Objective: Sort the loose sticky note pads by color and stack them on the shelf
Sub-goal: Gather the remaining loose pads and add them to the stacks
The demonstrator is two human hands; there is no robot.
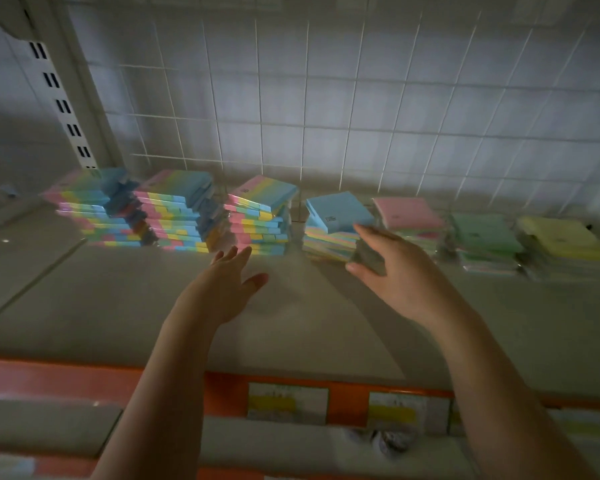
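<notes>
Three tall stacks of multicolour pads line the back left of the shelf (291, 317); the third stack (260, 220) is nearest my left hand. A shorter stack topped by a tilted blue pad (338, 211) stands at centre right. Further right lie a pink-topped stack (409, 211), a green stack (484, 233) and a yellow stack (565, 237). My left hand (227, 282) hovers with fingers spread just in front of the third stack, holding nothing. My right hand (388, 268) reaches to the blue-topped stack's right side, fingers by the blue pad and thumb low; whether it grips is unclear.
A white wire grid (326, 116) backs the shelf. A slotted upright (63, 105) stands at the back left. An orange front rail (222, 386) carries price labels (286, 403). Another shelf lies below.
</notes>
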